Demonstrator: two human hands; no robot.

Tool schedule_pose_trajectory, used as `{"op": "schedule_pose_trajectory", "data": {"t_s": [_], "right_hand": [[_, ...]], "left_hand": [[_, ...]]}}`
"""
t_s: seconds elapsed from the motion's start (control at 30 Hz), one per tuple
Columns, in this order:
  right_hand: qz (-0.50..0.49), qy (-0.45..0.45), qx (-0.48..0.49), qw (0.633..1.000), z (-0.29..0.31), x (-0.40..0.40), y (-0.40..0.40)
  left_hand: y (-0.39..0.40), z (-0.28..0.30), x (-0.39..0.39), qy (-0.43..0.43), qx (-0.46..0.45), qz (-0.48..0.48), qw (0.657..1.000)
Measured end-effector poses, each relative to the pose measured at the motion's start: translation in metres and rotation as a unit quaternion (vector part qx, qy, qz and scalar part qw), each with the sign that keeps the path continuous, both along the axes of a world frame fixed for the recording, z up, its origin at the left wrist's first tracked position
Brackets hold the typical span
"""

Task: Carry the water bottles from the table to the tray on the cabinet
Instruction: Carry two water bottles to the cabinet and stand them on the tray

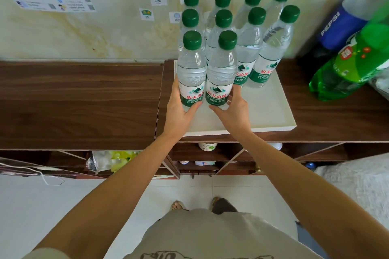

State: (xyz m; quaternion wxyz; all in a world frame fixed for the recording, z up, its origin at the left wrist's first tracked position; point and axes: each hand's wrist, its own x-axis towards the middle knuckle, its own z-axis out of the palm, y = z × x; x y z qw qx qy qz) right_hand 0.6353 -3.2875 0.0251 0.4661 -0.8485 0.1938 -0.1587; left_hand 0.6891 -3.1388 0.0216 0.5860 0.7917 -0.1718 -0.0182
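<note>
Several clear water bottles with green caps stand in rows on a white tray [263,115] on top of the dark wooden cabinet [84,99]. My left hand [179,107] grips the front left bottle [191,71] low on its label. The front right bottle [221,73] is held the same way by my right hand [233,109]. Both bottles are upright at the tray's front left part. Whether their bases touch the tray is hidden by my fingers.
A green soda bottle [345,65] and a blue Pepsi bottle [341,25] lie on the cabinet to the right of the tray. The wall is right behind the bottles. Open shelves below hold bags and small containers. A tiled floor lies under my feet.
</note>
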Motion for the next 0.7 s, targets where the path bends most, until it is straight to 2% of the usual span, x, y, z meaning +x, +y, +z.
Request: {"op": "schedule_pose_trajectory", "data": {"t_s": [0.23,0.7], "right_hand": [[0.007,0.002,0.006,1.0,-0.0011,0.0024,-0.0006],[0.031,0.009,0.007,0.999,-0.0074,0.0028,-0.0056]], "left_hand": [[0.0041,0.0016,0.0047,0.007,0.024,-0.045,0.999],[0.0074,0.0015,0.0029,0.028,0.054,-0.026,0.998]]}}
